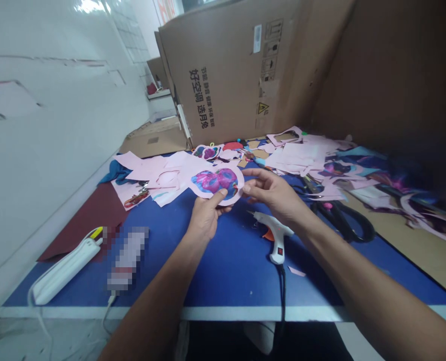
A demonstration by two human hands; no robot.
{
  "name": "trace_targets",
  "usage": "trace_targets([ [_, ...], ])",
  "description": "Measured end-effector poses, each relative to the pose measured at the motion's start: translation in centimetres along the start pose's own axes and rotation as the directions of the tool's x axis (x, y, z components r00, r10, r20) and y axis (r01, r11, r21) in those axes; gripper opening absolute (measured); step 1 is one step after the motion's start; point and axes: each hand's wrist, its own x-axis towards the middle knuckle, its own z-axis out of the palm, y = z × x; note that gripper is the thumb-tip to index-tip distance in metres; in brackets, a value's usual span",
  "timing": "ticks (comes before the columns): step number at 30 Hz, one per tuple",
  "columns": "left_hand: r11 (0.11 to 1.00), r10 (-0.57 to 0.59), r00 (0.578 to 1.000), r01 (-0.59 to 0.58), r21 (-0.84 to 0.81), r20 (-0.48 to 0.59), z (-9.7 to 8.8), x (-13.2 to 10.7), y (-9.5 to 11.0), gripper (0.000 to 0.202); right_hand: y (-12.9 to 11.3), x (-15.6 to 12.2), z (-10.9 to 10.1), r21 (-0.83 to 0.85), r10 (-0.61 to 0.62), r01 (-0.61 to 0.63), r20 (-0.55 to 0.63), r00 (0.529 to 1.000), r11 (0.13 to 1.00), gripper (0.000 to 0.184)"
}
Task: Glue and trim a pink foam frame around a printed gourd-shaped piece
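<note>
My left hand (pixel 204 216) is closed on a rounded cut-out (pixel 217 181), thumb on top and fingers below. The cut-out has a pale pink border round a purple, pink and blue patterned middle. At its right edge, the thumb and bent fingers of my right hand (pixel 270 194) pinch the border. Whether a small item also sits between those fingertips, I cannot make out. Under my right wrist a white glue gun (pixel 277 235) with an orange trigger lies on the blue tabletop (pixel 223 273), its cord hanging over the front edge.
Pink paper scraps (pixel 301 156) and patterned offcuts are heaped at the back and right. A power strip (pixel 66 271) and a blurred-out device (pixel 128 258) lie at the left, near a maroon sheet (pixel 91 220). Black coiled cable (pixel 352 230) rests right. A large cardboard box (pixel 230 90) stands behind.
</note>
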Motion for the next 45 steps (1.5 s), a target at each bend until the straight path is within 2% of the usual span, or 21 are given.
trace_targets([
  [7,1.000,0.018,1.000,-0.018,-0.011,-0.001,0.1,-0.1,-0.1,0.048,0.4,0.1,0.1,0.033,-0.021,0.021,0.005,1.000,0.999,0.054],
  [17,1.000,0.009,1.000,-0.009,-0.017,-0.003,0.2,-0.2,-0.3,0.050,0.4,0.2,0.5,0.036,-0.018,0.019,-0.021,1.000,0.999,0.054],
  [22,0.986,0.013,0.999,-0.006,-0.165,0.043,-0.1,0.3,0.4,0.053,-0.2,0.3,-0.4,0.027,-0.023,0.024,-0.029,0.999,0.999,0.052],
  [24,0.974,0.041,0.999,-0.036,-0.222,0.016,-0.7,0.8,1.1,0.048,-0.8,0.3,-1.1,-0.005,-0.005,0.005,0.002,1.000,1.000,0.055],
  [26,0.971,0.082,0.996,-0.072,-0.227,0.036,-1.5,1.3,1.8,0.044,-1.3,0.2,-1.8,-0.052,0.032,-0.028,0.060,0.998,0.998,0.058],
  [28,0.986,0.084,0.991,-0.068,-0.152,0.102,-2.4,1.6,2.3,0.043,-1.8,0.1,-2.4,-0.102,0.074,-0.062,0.115,0.991,0.993,0.059],
  [30,0.998,0.055,0.984,-0.058,0.017,0.167,-3.0,1.7,2.6,0.048,-2.1,0.1,-2.9,-0.144,0.113,-0.091,0.152,0.982,0.985,0.059],
  [32,0.984,0.036,0.967,-0.078,0.159,0.251,-3.5,1.6,2.8,0.056,-2.2,0.0,-3.2,-0.169,0.145,-0.114,0.183,0.972,0.979,0.059],
  [35,0.952,0.002,0.938,-0.108,0.285,0.348,-4.1,1.3,3.2,0.066,-2.4,-0.1,-3.4,-0.167,0.161,-0.122,0.247,0.956,0.978,0.058],
  [38,0.921,-0.048,0.919,-0.111,0.373,0.392,-4.6,1.2,3.7,0.075,-2.7,-0.3,-3.6,-0.163,0.162,-0.114,0.321,0.933,0.980,0.060],
  [41,0.875,-0.080,0.893,-0.150,0.461,0.443,-4.9,1.2,4.2,0.076,-3.0,-0.4,-3.5,-0.191,0.176,-0.110,0.370,0.912,0.975,0.062],
  [45,0.773,-0.071,0.875,-0.255,0.581,0.479,-4.8,1.3,4.5,0.072,-3.3,-0.5,-3.1,-0.251,0.159,-0.070,0.354,0.922,0.965,0.057],
])
